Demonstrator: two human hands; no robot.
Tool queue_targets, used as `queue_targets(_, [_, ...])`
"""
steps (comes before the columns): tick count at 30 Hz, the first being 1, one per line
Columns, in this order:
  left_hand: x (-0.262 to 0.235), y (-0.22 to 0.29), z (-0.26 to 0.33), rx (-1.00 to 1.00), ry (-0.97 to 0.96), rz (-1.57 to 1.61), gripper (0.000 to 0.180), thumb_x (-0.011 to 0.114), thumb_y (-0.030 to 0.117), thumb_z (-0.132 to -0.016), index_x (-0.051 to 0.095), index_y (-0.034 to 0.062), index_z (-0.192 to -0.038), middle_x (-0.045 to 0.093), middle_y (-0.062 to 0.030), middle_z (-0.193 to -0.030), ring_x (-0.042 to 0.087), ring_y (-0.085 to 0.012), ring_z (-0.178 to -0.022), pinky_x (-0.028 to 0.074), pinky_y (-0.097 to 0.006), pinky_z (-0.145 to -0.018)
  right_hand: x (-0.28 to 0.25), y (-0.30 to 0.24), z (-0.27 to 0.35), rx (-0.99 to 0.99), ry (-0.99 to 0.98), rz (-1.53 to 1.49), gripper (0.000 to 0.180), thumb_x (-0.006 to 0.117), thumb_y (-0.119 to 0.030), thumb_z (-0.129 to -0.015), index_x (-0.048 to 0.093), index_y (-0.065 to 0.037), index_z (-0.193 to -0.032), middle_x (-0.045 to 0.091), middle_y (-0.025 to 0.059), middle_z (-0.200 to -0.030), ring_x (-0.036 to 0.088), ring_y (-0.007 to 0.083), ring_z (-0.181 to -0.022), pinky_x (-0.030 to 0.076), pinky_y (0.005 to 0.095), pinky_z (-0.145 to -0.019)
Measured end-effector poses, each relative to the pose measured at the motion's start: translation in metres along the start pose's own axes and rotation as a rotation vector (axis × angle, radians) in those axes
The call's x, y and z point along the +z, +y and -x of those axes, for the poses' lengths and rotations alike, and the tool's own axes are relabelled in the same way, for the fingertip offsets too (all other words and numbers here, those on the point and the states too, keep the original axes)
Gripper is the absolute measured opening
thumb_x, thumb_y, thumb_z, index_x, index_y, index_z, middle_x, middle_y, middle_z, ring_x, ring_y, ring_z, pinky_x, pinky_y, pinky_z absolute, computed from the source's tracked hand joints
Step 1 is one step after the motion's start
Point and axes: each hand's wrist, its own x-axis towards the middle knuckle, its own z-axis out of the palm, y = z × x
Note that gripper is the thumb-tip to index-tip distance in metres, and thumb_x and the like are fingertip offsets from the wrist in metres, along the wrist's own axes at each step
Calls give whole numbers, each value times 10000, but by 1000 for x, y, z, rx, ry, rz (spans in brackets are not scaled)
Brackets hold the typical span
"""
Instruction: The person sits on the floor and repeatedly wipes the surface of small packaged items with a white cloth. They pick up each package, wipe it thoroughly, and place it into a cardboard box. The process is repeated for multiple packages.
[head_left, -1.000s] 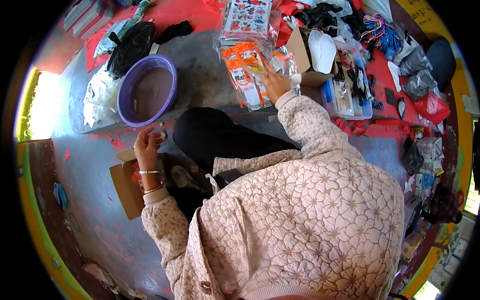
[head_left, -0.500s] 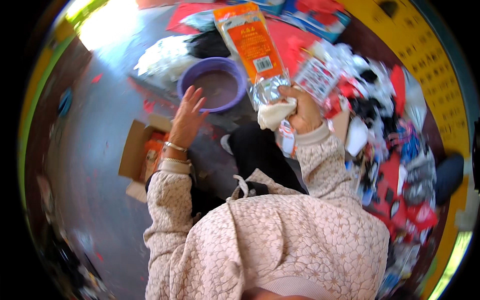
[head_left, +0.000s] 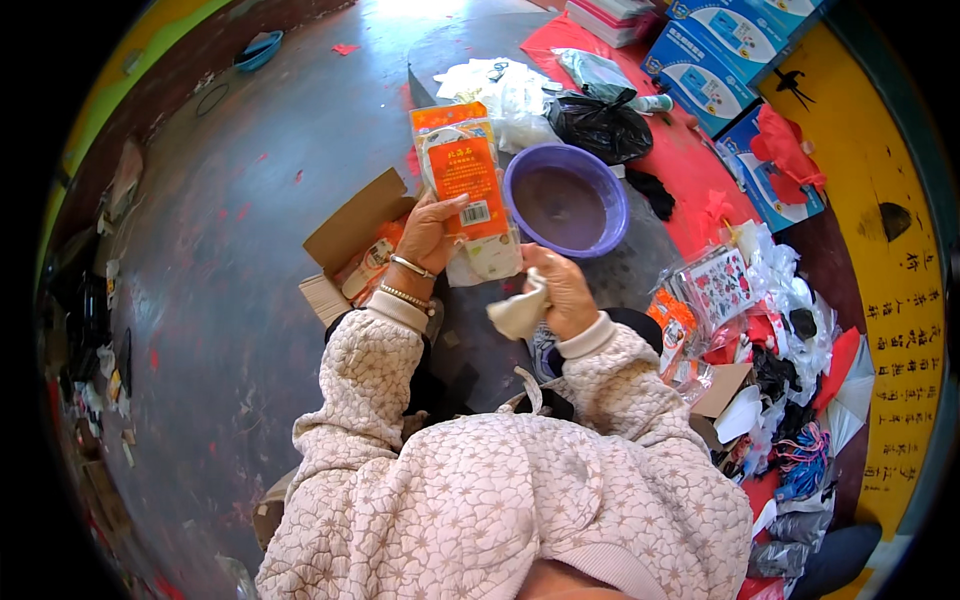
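My left hand is closed on the left edge of a flat orange and clear plastic packet, which stands up in front of me. A pale insole-like shape shows through its clear part. In my right hand a crumpled off-white cloth is gripped, and its fingertips touch or nearly touch the packet's lower right corner. Just beyond sits a purple basin of murky water. Beside my left wrist an open cardboard box holds orange packets.
Black and white plastic bags lie behind the basin, near blue cartons on a red sheet. To the right a heap of bags, cords and scraps runs along the yellow wall. A blue basin is far left.
The packet has passed from my right hand to my left and moved left. My left hand, open before, now grips it. My right hand keeps the cloth. The view has turned.
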Motion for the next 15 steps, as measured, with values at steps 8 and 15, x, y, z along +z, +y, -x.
queue_targets(8, [-5,-1,7,-145,-18,-46,563,526,-48,-714,338,-9,-1244,506,-170,-1153,545,-276,-1020,461,-413,-870,52,-69,1,-771,-171,372,190,565,-98,-818,512,-46,-992,538,58,-922,545,137,-823,460,297,-739])
queue_targets(15, [14,-2,26,-311,-50,-251,620,563,-52,-685,346,26,-1260,537,-125,-1111,553,-218,-999,470,-353,-831,53,-48,-71,-1492,-368,1317,174,595,-42,-709,564,-55,-880,563,115,-908,562,298,-828,450,320,-706])
